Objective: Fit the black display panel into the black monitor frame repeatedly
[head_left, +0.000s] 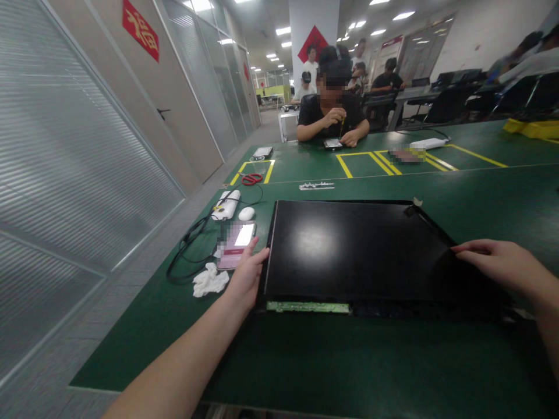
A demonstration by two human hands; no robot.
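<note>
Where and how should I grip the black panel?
Probably best by the black panel's two side edges, left hand from the left, right hand from the right: it is broad and flat, glossy face up, and the green strip along its near edge looks better left alone.

Green table [327,361]: black panel [362,250]; around it, tissue [211,280] at nine o'clock, scissors [252,179] at ten, white scraps [317,186] at eleven.

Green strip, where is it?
In the head view, the green strip lies along the near edge of the black panel, on the left, by the left hand.
</note>
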